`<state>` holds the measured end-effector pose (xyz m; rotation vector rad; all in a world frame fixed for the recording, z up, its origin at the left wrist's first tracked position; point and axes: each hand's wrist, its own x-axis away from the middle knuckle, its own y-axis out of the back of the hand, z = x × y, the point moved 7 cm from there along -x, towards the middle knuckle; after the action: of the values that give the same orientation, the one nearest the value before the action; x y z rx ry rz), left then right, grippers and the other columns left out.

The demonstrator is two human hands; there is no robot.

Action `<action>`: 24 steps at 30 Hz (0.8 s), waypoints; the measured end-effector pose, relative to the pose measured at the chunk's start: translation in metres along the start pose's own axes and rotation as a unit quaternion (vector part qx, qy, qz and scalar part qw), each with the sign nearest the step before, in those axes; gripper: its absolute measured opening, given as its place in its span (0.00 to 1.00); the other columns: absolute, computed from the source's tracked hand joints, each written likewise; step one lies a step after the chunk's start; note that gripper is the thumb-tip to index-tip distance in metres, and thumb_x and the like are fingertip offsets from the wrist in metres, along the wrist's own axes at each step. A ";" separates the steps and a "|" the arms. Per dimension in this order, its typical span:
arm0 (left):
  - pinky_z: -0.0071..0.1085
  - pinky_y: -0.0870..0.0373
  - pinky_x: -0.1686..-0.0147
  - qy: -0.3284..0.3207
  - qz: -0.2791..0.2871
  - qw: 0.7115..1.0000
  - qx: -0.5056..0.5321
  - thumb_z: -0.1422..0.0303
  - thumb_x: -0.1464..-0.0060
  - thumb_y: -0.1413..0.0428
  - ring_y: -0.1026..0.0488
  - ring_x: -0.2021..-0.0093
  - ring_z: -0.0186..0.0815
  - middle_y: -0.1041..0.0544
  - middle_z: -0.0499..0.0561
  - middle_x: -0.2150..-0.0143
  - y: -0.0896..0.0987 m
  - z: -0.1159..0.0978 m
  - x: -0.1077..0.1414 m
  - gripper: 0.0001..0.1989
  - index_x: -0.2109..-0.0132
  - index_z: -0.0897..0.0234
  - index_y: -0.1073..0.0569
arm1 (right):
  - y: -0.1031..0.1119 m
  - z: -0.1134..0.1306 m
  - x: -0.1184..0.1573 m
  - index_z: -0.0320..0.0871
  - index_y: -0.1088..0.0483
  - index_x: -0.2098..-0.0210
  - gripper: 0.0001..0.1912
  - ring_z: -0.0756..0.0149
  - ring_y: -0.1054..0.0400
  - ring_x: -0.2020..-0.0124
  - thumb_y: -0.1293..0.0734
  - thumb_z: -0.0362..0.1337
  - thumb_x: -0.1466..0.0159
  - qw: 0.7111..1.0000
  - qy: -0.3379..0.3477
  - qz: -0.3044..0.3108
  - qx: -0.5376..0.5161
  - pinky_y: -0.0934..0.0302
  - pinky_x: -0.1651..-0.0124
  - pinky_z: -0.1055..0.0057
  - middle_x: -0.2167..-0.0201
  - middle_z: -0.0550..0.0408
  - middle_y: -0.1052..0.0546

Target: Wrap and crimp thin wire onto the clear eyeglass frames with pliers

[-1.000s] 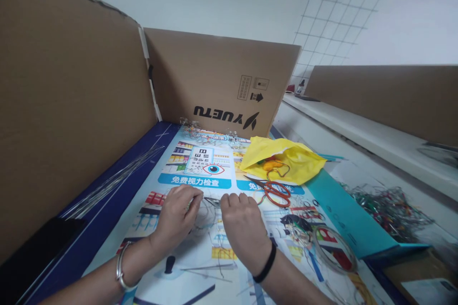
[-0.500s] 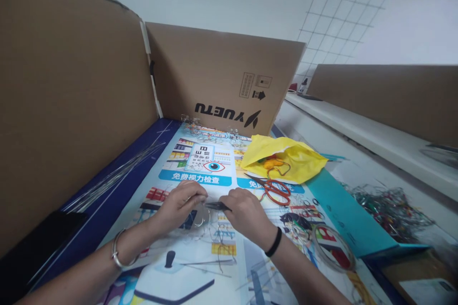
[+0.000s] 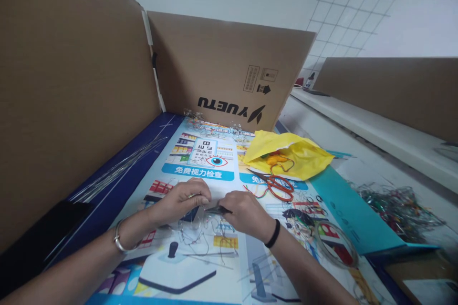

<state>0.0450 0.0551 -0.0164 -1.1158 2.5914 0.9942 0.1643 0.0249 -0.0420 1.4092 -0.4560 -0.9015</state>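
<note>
My left hand [image 3: 188, 198] is closed in a pinch over the printed sheet, its fingertips on a thin wire that is hard to make out. Dark-jawed pliers [image 3: 217, 209] are gripped in my right hand [image 3: 246, 213], which wraps round and hides the handles. Their jaws point left, just below my left fingertips. Loose bent wires [image 3: 195, 234] lie under both hands. Beyond my right hand, orange-handled scissors [image 3: 281, 188] rest against a yellow pouch [image 3: 304, 157] with an orange item and cord at its mouth.
Cardboard panels [image 3: 222, 64] stand behind and at the left. Straight wires [image 3: 121, 169] lie along the left edge. At the right are a round clear container [image 3: 336, 244] and a tangled heap of wire [image 3: 397, 207]. Small wire pieces [image 3: 236, 129] sit by the back panel.
The pliers' jaws have dropped slightly below my left fingertips, and the wire loop beneath that hand shows less clearly. The whole view has shifted a little.
</note>
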 end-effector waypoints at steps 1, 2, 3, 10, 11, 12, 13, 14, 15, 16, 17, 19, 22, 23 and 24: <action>0.29 0.37 0.61 -0.003 0.007 1.000 0.002 0.65 0.41 0.52 0.33 0.65 0.34 0.29 0.51 0.70 -0.001 0.000 0.000 0.11 0.68 0.65 0.29 | -0.001 0.000 0.000 0.42 0.31 0.72 0.05 0.69 0.35 0.70 0.38 0.32 0.42 1.000 0.003 0.003 -0.012 0.47 0.67 0.76 0.74 0.56 0.26; 0.29 0.37 0.61 -0.006 0.012 1.000 0.004 0.65 0.41 0.52 0.33 0.65 0.34 0.29 0.51 0.70 -0.001 -0.001 0.000 0.12 0.68 0.65 0.29 | -0.002 0.001 -0.001 0.42 0.31 0.72 0.05 0.69 0.34 0.70 0.38 0.32 0.42 1.000 0.005 0.007 -0.025 0.47 0.67 0.76 0.74 0.56 0.26; 0.30 0.37 0.62 -0.009 0.015 1.000 0.008 0.65 0.41 0.52 0.33 0.65 0.34 0.29 0.51 0.70 -0.001 -0.002 -0.001 0.12 0.68 0.65 0.30 | -0.003 0.002 -0.001 0.42 0.30 0.72 0.05 0.70 0.34 0.71 0.38 0.32 0.42 0.999 0.008 0.012 -0.042 0.46 0.67 0.76 0.74 0.56 0.26; 0.30 0.38 0.61 -0.026 0.036 0.998 0.035 0.64 0.41 0.53 0.33 0.66 0.33 0.30 0.50 0.71 -0.003 -0.011 -0.002 0.13 0.69 0.65 0.30 | -0.008 0.003 -0.001 0.41 0.28 0.70 0.08 0.72 0.32 0.72 0.37 0.37 0.40 0.988 0.021 0.026 -0.154 0.45 0.68 0.79 0.74 0.57 0.25; 0.31 0.38 0.60 -0.029 0.042 0.998 0.037 0.64 0.41 0.53 0.33 0.66 0.33 0.30 0.50 0.72 -0.003 -0.012 -0.002 0.13 0.69 0.65 0.30 | -0.010 0.003 -0.001 0.41 0.28 0.70 0.08 0.72 0.32 0.72 0.37 0.37 0.40 0.986 0.024 0.028 -0.164 0.44 0.68 0.79 0.74 0.57 0.25; 0.31 0.38 0.60 -0.031 0.047 0.998 0.040 0.65 0.41 0.53 0.33 0.66 0.33 0.30 0.50 0.72 -0.004 -0.013 -0.002 0.13 0.69 0.65 0.30 | -0.011 0.004 0.000 0.41 0.28 0.70 0.08 0.72 0.32 0.72 0.37 0.38 0.39 0.984 0.026 0.029 -0.173 0.44 0.68 0.79 0.73 0.57 0.25; 0.31 0.38 0.60 -0.031 0.052 0.997 0.043 0.65 0.41 0.54 0.33 0.66 0.33 0.30 0.50 0.72 -0.005 -0.012 -0.002 0.13 0.69 0.65 0.30 | -0.012 0.004 0.000 0.41 0.27 0.69 0.09 0.72 0.32 0.72 0.37 0.38 0.39 0.982 0.028 0.029 -0.183 0.44 0.68 0.79 0.73 0.57 0.24; 0.31 0.38 0.60 -0.028 0.055 0.997 0.046 0.65 0.41 0.53 0.33 0.66 0.33 0.30 0.50 0.71 -0.005 -0.012 -0.002 0.13 0.69 0.65 0.30 | -0.013 0.004 0.000 0.41 0.27 0.69 0.09 0.72 0.32 0.71 0.37 0.38 0.39 0.981 0.031 0.027 -0.191 0.44 0.68 0.79 0.73 0.57 0.24; 0.30 0.37 0.60 -0.024 0.054 0.997 0.047 0.65 0.41 0.53 0.33 0.66 0.33 0.30 0.50 0.71 -0.005 -0.010 -0.002 0.12 0.69 0.65 0.30 | -0.014 0.004 0.000 0.41 0.27 0.68 0.09 0.72 0.32 0.71 0.37 0.38 0.39 0.980 0.032 0.024 -0.197 0.44 0.67 0.79 0.72 0.56 0.24; 0.30 0.37 0.61 -0.018 0.049 0.998 0.047 0.65 0.41 0.53 0.33 0.66 0.33 0.29 0.50 0.70 -0.004 -0.009 -0.002 0.12 0.68 0.65 0.30 | -0.014 0.003 -0.001 0.41 0.27 0.68 0.09 0.72 0.32 0.71 0.37 0.39 0.39 0.979 0.029 0.020 -0.199 0.44 0.67 0.79 0.72 0.56 0.24; 0.29 0.37 0.62 -0.011 0.040 0.998 0.045 0.66 0.42 0.52 0.33 0.66 0.33 0.29 0.50 0.70 -0.002 -0.007 -0.002 0.11 0.68 0.65 0.30 | -0.014 0.001 -0.001 0.42 0.27 0.67 0.09 0.71 0.32 0.70 0.37 0.39 0.39 0.980 0.022 0.014 -0.195 0.44 0.67 0.79 0.72 0.56 0.24; 0.28 0.36 0.63 0.005 0.013 0.999 0.035 0.66 0.42 0.51 0.32 0.66 0.33 0.29 0.50 0.69 0.003 -0.004 -0.001 0.10 0.67 0.66 0.29 | -0.013 -0.005 -0.001 0.42 0.27 0.67 0.09 0.71 0.32 0.70 0.37 0.39 0.40 0.985 -0.008 0.007 -0.171 0.44 0.67 0.78 0.72 0.55 0.24; 0.28 0.36 0.63 0.013 -0.020 1.000 0.001 0.67 0.42 0.52 0.31 0.66 0.33 0.28 0.51 0.69 0.010 -0.002 -0.001 0.10 0.68 0.66 0.29 | -0.010 -0.017 0.001 0.43 0.27 0.66 0.08 0.70 0.32 0.69 0.37 0.39 0.39 0.990 -0.078 0.007 -0.117 0.45 0.67 0.77 0.71 0.55 0.25; 0.29 0.36 0.63 0.009 -0.029 0.999 -0.018 0.68 0.42 0.52 0.31 0.66 0.33 0.28 0.51 0.69 0.012 -0.003 -0.001 0.10 0.68 0.65 0.29 | -0.009 -0.022 0.002 0.44 0.28 0.65 0.08 0.69 0.32 0.68 0.38 0.38 0.39 0.990 -0.103 0.007 -0.100 0.45 0.66 0.77 0.70 0.56 0.25; 0.30 0.36 0.62 0.001 -0.039 0.998 -0.039 0.68 0.42 0.52 0.31 0.66 0.33 0.27 0.50 0.70 0.013 -0.004 -0.001 0.09 0.68 0.65 0.29 | -0.007 -0.026 0.004 0.45 0.28 0.65 0.08 0.69 0.32 0.67 0.38 0.38 0.39 0.988 -0.128 0.006 -0.083 0.45 0.65 0.77 0.70 0.56 0.25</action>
<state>0.0370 0.0598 -0.0065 -1.2265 2.5094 1.0868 0.1839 0.0391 -0.0531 1.1431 -0.5682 -1.0906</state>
